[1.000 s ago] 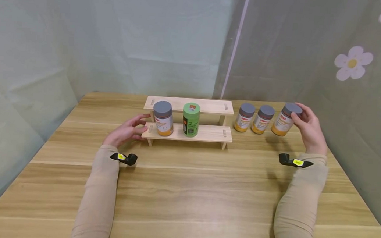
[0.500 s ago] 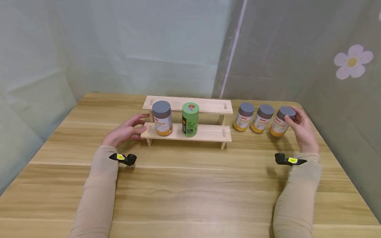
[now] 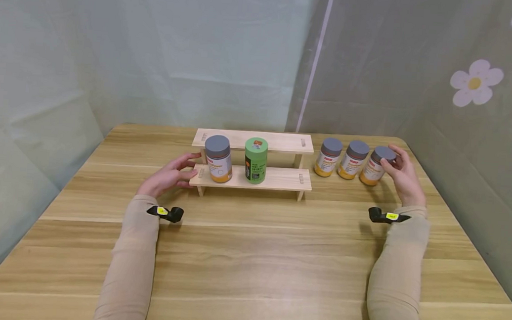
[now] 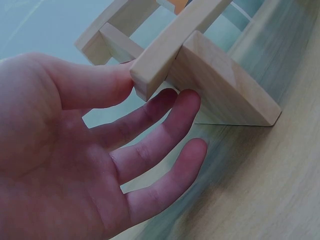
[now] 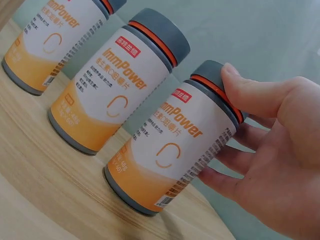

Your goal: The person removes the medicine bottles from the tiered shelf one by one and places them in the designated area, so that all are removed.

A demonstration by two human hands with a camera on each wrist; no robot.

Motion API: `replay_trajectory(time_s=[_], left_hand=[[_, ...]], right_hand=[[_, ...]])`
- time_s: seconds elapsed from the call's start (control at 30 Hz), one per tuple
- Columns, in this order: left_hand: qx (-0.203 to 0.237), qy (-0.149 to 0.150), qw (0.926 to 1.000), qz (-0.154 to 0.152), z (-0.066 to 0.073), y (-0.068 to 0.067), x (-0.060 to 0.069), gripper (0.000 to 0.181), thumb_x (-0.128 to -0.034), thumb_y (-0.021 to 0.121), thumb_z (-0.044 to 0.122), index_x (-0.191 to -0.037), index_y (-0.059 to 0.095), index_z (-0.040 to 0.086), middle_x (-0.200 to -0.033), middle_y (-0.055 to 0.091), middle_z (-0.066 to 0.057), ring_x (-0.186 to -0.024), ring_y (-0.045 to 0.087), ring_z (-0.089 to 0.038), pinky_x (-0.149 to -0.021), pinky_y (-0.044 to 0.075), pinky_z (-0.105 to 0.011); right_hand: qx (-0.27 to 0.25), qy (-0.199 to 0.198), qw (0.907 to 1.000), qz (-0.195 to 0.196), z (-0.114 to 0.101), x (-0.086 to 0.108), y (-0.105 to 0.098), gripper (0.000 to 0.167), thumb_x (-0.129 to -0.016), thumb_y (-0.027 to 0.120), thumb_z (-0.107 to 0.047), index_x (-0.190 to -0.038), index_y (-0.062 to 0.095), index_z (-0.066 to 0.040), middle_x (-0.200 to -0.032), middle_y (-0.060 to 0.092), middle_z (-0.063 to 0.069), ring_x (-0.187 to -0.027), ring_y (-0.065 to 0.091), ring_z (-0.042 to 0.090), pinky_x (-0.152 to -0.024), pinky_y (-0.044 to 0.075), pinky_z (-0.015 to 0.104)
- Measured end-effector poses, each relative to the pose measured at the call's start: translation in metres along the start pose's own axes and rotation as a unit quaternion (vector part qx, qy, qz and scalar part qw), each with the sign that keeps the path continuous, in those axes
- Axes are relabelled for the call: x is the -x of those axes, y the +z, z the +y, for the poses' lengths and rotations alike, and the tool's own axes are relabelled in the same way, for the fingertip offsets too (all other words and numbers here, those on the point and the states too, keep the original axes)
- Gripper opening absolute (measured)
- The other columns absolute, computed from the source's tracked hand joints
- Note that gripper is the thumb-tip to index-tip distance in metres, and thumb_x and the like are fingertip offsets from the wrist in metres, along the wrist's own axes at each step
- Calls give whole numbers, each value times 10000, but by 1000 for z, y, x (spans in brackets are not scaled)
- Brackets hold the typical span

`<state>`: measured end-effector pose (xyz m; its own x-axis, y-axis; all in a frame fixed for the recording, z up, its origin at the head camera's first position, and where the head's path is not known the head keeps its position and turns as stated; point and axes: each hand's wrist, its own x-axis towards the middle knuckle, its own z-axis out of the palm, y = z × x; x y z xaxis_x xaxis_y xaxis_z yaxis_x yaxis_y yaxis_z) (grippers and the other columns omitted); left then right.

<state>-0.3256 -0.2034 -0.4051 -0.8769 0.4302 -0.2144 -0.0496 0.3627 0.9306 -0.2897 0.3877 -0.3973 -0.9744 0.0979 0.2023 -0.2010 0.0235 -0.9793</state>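
Fingers (image 5: 225,181) of the right hand (image 3: 405,183) are wrapped round a jar (image 5: 172,140), held at the right end of a row beside two matching jars (image 5: 112,90) on the table (image 3: 258,259); the shelf (image 3: 283,179) is touched by the thumb of the left hand (image 3: 168,175), whose fingers are loosely spread.

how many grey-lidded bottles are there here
4: one bottle on the lower shelf; to its right, beyond the shelf, a first bottle, a middle bottle and an end bottle, held by the right hand.
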Motion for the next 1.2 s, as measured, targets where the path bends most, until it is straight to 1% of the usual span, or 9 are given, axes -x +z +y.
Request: replay_trajectory(time_s=[0.17, 0.27, 0.37, 0.5, 0.6, 0.8, 0.93, 1.03, 1.2], left_hand=[[18, -33, 10000, 7, 1, 0, 1, 638, -1013, 486, 198, -1560, 159, 171, -1518, 252, -236, -1257, 431, -330, -929, 510, -351], [4, -19, 10000, 5, 1, 0, 1, 643, -1012, 489, 204, -1561, 156, 169, -1519, 251, -236, -1248, 441, -318, -933, 512, -350], [-19, -5, 10000, 0, 1, 0, 1, 650, -1011, 493, 214, -1562, 151, 168, -1525, 247, -237, -1257, 438, -328, -944, 509, -355], [-40, -18, 10000, 4, 1, 0, 1, 656, -1008, 498, 222, -1563, 151, 172, -1530, 244, -235, -1280, 420, -352, -947, 505, -350], [-31, -17, 10000, -5, 1, 0, 1, 657, -1008, 497, 223, -1563, 149, 170, -1533, 240, -235, -1293, 408, -362, -940, 502, -342], [14, -10, 10000, -8, 0, 0, 1, 653, -1010, 492, 216, -1563, 148, 169, -1536, 240, -234, -1296, 404, -367, -930, 505, -339], [14, -25, 10000, -8, 0, 0, 1, 653, -1010, 493, 219, -1563, 149, 172, -1536, 240, -235, -1301, 399, -372, -937, 503, -351], [-5, -22, 10000, -3, 0, 0, 1, 654, -1009, 494, 226, -1563, 149, 173, -1532, 246, -237, -1295, 406, -367, -944, 500, -359], [14, -12, 10000, 0, 0, 0, 1, 651, -1012, 490, 221, -1563, 148, 174, -1525, 253, -239, -1282, 419, -362, -969, 496, -405]], right_hand=[[-244, -12, 9996, -128, 3, -1, -2, 450, -973, 549, -93, -1381, 369, -150, -1139, 513, -152, -1038, 473, -19, -857, 388, 112], [-325, 26, 9994, -76, 3, -2, -2, 419, -978, 545, -112, -1363, 388, -155, -1147, 486, -121, -1045, 466, -13, -862, 394, 126], [-316, 139, 9993, 155, 1, -2, 0, 357, -973, 555, -120, -1303, 435, -189, -1136, 458, -109, -1040, 449, 0, -858, 399, 134], [-255, 369, 9972, 603, -2, -2, 3, 277, -953, 592, -123, -1160, 463, -256, -1117, 425, -105, -1028, 421, 14, -854, 394, 141], [-159, 483, 9950, 855, -5, -2, 4, 268, -939, 616, -132, -1123, 470, -262, -1105, 414, -102, -1014, 412, 22, -842, 401, 141], [-122, 553, 9929, 1050, -8, -2, 4, 295, -928, 639, -152, -1193, 522, -211, -1085, 457, -96, -972, 448, 32, -791, 456, 111], [-47, 681, 9916, 1097, -8, -2, 4, 455, -926, 645, -216, -1347, 478, -174, -1105, 466, -117, -984, 456, 21, -838, 438, 153], [-73, 679, 9916, 1099, -8, -2, 3, 538, -927, 643, -235, -1410, 422, -148, -1118, 464, -120, -997, 456, 19, -858, 413, 174], [-47, 642, 9919, 1098, -7, -1, 3, 423, -944, 618, -237, -1336, 465, -185, -1099, 479, -145, -1007, 456, 5, -900, 370, 221]])
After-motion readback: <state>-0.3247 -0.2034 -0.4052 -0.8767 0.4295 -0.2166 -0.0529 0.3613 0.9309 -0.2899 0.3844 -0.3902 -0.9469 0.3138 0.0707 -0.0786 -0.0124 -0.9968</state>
